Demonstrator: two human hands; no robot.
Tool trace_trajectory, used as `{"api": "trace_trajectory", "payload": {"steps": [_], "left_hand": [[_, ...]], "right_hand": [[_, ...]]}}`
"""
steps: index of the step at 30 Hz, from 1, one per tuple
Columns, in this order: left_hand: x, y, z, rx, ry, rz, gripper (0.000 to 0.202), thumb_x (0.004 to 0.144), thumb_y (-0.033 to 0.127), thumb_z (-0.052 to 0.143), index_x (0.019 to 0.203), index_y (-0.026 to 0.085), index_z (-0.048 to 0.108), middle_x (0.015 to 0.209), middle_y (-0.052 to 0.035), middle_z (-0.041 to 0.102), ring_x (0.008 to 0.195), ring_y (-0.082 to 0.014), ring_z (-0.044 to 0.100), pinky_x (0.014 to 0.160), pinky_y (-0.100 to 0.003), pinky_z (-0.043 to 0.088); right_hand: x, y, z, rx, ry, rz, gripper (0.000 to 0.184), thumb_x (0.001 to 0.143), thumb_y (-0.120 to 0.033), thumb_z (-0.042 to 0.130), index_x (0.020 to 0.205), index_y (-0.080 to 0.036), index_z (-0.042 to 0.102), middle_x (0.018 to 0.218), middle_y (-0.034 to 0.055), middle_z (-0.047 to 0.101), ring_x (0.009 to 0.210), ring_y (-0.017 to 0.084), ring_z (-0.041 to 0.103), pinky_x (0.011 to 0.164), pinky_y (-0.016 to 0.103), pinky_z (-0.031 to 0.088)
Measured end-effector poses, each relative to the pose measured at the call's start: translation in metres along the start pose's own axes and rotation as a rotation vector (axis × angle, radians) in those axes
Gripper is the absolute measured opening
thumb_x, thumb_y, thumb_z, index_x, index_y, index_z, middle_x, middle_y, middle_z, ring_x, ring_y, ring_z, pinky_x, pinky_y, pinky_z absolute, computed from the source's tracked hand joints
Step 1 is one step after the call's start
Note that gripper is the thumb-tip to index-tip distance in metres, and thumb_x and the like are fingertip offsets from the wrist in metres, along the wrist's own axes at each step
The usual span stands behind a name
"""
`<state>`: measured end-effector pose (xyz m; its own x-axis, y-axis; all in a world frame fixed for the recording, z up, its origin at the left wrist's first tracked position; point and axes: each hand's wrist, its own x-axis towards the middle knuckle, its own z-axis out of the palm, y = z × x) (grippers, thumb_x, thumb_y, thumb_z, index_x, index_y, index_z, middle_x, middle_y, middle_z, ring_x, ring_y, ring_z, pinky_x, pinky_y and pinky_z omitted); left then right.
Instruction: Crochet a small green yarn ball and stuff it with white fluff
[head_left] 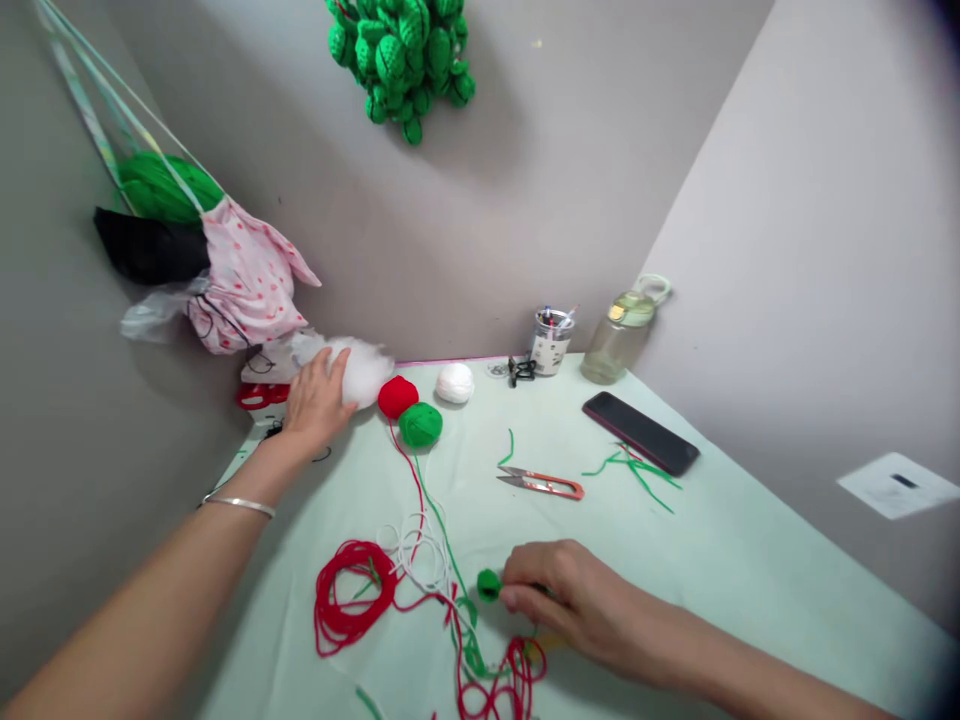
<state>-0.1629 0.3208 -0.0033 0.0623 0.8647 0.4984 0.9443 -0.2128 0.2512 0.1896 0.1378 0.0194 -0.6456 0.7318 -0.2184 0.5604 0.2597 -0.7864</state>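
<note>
Right hand [574, 600], at five o'clock, pinches a green piece [489, 584]; at nine, left hand [318, 398] touches fluff [367, 368], grip unclear.

Viewed remotely, I record one slim, silver-coloured metal bangle [241, 504], curved in form, around the left forearm [172, 590] at eight o'clock. Left hand [318, 402], nine o'clock, and right hand [566, 602], five o'clock: both bare.

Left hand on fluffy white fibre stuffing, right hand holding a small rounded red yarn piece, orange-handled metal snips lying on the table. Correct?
One error: the small rounded yarn piece in the right hand is green, not red; the head view shows it. The rest stands: left hand on the fluffy white fibre stuffing, orange-handled metal snips lying on the table.
</note>
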Motion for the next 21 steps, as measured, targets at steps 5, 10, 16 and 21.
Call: {"api": "trace_trajectory", "payload": {"steps": [5,10,16,21], "left_hand": [[-0.012,-0.015,0.022,0.058,0.004,-0.003,0.078,0.083,0.019,0.063,0.156,0.013,0.038,0.158,-0.0262,0.043,0.141,-0.0464,0.043,0.113,-0.062,0.034],[-0.033,-0.020,0.028,0.039,0.093,-0.018,0.075,0.086,0.023,0.062,0.156,0.012,0.037,0.164,-0.0257,0.034,0.150,-0.0438,0.031,0.120,-0.061,0.025],[-0.039,-0.027,0.028,-0.078,0.131,-0.009,0.036,0.087,0.015,0.055,0.122,0.019,0.063,0.133,-0.0181,0.064,0.128,-0.0386,0.055,0.109,-0.055,0.041],[-0.035,-0.020,0.029,-0.246,0.212,-0.015,0.021,0.090,0.010,0.046,0.090,0.024,0.062,0.094,-0.0074,0.068,0.100,-0.0279,0.065,0.092,-0.043,0.053]], "right_hand": [[0.024,-0.015,-0.022,-0.436,-0.036,-0.191,0.029,0.106,-0.035,0.048,0.092,-0.019,0.067,0.089,0.0057,0.065,0.077,0.017,0.060,0.072,0.029,0.046],[0.085,-0.041,-0.061,-0.631,0.209,-0.293,0.030,0.105,-0.035,0.054,0.128,-0.018,0.060,0.117,0.0145,0.067,0.100,0.025,0.066,0.086,0.038,0.054],[0.217,-0.059,-0.065,-0.867,0.366,-0.409,0.047,0.093,-0.025,0.074,0.134,-0.015,0.054,0.138,0.0199,0.058,0.124,0.032,0.057,0.100,0.046,0.050],[0.298,-0.058,-0.044,-0.961,0.386,-0.355,0.078,0.079,-0.018,0.086,0.144,-0.016,0.043,0.160,0.0252,0.037,0.146,0.041,0.037,0.110,0.057,0.040]]}}
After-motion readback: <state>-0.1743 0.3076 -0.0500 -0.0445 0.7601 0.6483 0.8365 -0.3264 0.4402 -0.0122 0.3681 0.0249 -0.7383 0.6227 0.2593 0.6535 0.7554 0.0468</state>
